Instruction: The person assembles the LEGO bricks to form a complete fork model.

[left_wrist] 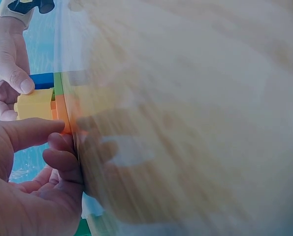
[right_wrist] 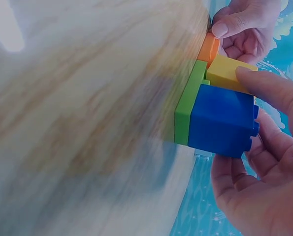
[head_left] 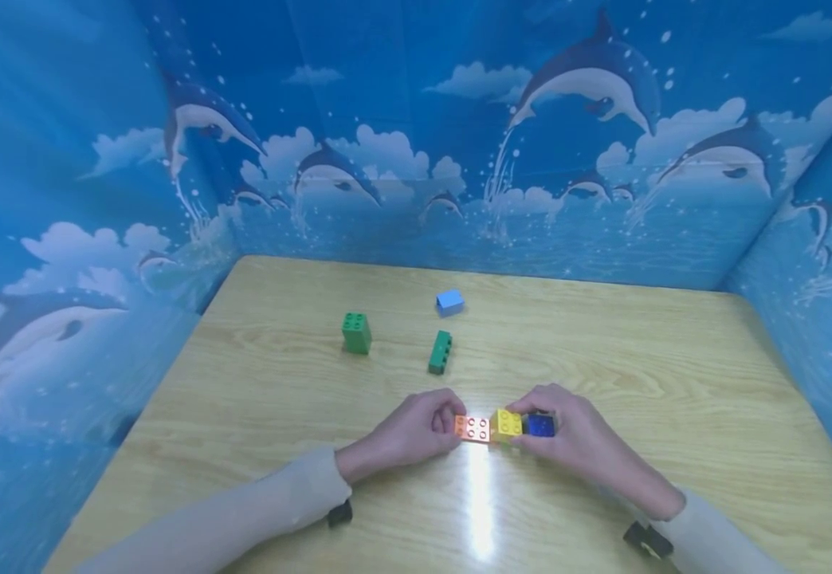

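An orange brick lies on the table with my left hand at its left end, thumb and fingers pinching it. Right beside it a yellow brick is gripped between the thumb and fingers of my right hand. A dark blue brick stands on a flat light green brick, partly under the right hand. In the right wrist view the yellow brick sits between the blue and orange ones, over the green brick's end. Whether it is pressed fully down cannot be told.
Beyond the hands lie a tall green brick, a dark green brick on its side, and a light blue brick. A curtain with dolphins borders the wooden table at the back and sides.
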### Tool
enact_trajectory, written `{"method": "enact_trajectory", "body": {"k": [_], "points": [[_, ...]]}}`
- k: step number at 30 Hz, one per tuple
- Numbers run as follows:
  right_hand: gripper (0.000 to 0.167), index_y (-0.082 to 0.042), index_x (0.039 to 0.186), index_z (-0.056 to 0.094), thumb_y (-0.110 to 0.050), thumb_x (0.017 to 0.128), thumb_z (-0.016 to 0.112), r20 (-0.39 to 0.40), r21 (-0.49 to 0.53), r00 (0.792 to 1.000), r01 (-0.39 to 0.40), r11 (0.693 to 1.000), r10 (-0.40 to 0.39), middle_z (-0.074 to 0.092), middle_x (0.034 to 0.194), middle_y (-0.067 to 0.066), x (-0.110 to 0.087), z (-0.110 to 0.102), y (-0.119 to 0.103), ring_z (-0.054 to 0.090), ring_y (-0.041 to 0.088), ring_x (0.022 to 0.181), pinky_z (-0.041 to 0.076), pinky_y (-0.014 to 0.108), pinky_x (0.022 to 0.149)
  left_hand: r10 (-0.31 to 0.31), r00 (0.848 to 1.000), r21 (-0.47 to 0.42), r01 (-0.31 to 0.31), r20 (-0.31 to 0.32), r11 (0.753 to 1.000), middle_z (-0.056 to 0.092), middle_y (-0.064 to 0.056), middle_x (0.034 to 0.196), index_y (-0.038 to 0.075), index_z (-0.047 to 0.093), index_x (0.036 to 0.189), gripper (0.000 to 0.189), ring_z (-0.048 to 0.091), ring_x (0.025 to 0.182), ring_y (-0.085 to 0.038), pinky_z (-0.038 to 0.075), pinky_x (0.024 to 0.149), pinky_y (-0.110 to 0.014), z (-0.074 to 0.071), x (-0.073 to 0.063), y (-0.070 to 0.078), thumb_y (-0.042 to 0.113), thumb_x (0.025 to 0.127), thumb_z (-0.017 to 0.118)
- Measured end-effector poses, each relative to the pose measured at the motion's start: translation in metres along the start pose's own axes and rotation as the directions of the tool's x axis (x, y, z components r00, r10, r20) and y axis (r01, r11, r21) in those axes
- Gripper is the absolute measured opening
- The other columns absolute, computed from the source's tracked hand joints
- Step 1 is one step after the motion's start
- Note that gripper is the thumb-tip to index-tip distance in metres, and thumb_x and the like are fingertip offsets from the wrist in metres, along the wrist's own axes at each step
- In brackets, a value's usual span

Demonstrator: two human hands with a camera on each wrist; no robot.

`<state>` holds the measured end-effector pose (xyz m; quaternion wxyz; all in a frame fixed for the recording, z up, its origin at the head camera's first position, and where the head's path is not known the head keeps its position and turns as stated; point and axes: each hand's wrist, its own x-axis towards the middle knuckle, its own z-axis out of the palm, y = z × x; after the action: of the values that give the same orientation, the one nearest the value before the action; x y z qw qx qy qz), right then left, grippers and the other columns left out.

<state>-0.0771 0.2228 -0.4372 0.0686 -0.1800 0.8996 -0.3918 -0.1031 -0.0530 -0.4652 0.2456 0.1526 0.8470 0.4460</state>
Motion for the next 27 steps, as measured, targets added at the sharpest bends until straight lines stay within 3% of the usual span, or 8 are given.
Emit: {"method": "enact_trajectory", "body": {"k": [4,16,27], "points": [[0.041,-0.017,0.116,0.081,-0.015,0.079,0.099,-0.004,0.009,1.0,-0.017,1.0,0.017,0.074,0.114,-0.004,-0.0005,-0.0003,0.0,0.068,0.018,0.106,0.06,0.04,0.094,0.012,1.0,0.001,-0.012,-0.002,1.0,0.068,0.005,0.09,0.012,0.071,0.123,0.037,0.066,0.079,-0.013,0.058,0.07,-0.027,0.0008,0.0012,0.0006,0.002,0.09,0.085],[0.042,-0.016,0.117,0.082,-0.014,0.078,0.099,0.026,-0.017,0.996,-0.087,0.996,0.088,0.073,0.116,0.0,0.002,-0.0009,-0.0058,0.068,0.023,0.109,0.06,0.05,0.098,-0.014,0.999,0.022,0.015,-0.029,1.0,0.067,0.006,0.088,0.012,0.073,0.122,0.036,0.065,0.077,-0.014,0.057,0.067,-0.027,0.0031,0.0002,0.0041,0.003,0.089,0.086],[0.039,-0.014,0.115,0.083,-0.015,0.079,0.099,0.045,-0.05,0.998,-0.045,0.998,0.047,0.073,0.113,-0.002,0.0055,-0.0019,-0.009,0.069,0.023,0.108,0.061,0.048,0.096,0.002,1.0,0.002,-0.002,-0.024,1.0,0.068,0.006,0.089,0.011,0.073,0.122,0.035,0.066,0.079,-0.014,0.058,0.069,-0.027,-0.0002,-0.0022,0.0039,0.001,0.09,0.084]]}}
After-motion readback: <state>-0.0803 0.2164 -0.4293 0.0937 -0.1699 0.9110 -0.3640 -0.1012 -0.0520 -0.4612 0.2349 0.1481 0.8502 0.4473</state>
